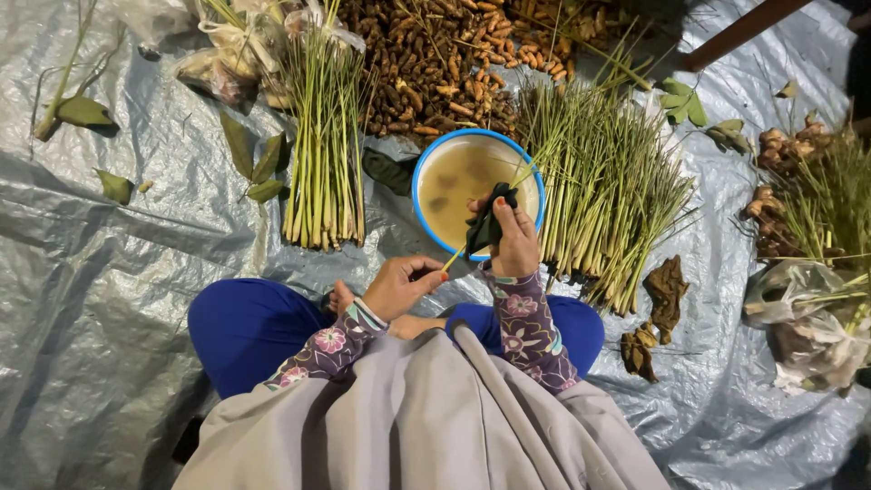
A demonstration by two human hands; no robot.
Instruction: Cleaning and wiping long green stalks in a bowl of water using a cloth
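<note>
My right hand (515, 243) is closed on a dark wet cloth (488, 222) wrapped around a thin lemongrass stalk (531, 169), just over the near rim of a blue-rimmed bowl (425, 210) of murky brown water. My left hand (399, 284) pinches the stalk's yellowish lower end (451, 261), close to my knees. The stalk slants up and right across the bowl. I sit cross-legged in blue trousers with floral sleeves and a grey garment over my lap.
A tied lemongrass bundle (323, 136) lies left of the bowl, a loose heap of lemongrass (603, 172) to its right. Brown turmeric-like roots (435, 63) are piled behind. Ginger-like roots (785, 150), plastic bags (803, 318), leaves and dark rags (665, 290) lie on the silver tarp (109, 272).
</note>
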